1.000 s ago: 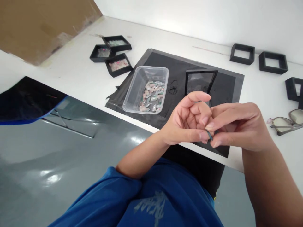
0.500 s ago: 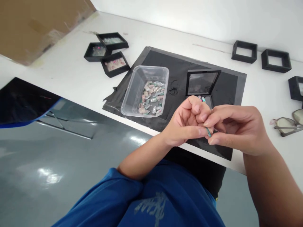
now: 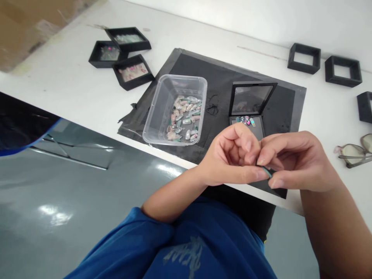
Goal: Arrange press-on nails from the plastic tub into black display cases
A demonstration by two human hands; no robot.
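A small green press-on nail (image 3: 268, 172) is pinched between my two hands above the front of the black mat. My left hand (image 3: 232, 159) has its thumb against one end, with its other fingers curled. At the other end, the thumb and fingertips of my right hand (image 3: 299, 161) close on it. Just behind the hands stands an open black display case (image 3: 253, 99) with a clear window in its raised lid. Several shiny decorated nails (image 3: 246, 121) lie in its base, partly hidden by my left hand. To the left, a clear plastic tub (image 3: 157, 112) holds many loose press-on nails (image 3: 186, 116).
The black mat (image 3: 221, 69) lies on a white table (image 3: 72, 85). Three black cases (image 3: 133, 73) with nails inside are clustered at the back left. Black frames (image 3: 303, 58) and eyeglasses (image 3: 351, 155) sit on the right. A cardboard box (image 3: 29, 31) occupies the far left corner.
My hands have shifted slightly right and down with the green press-on nail, which is tilted differently. More of the decorated nails in the case now show. The camera view has moved a little.
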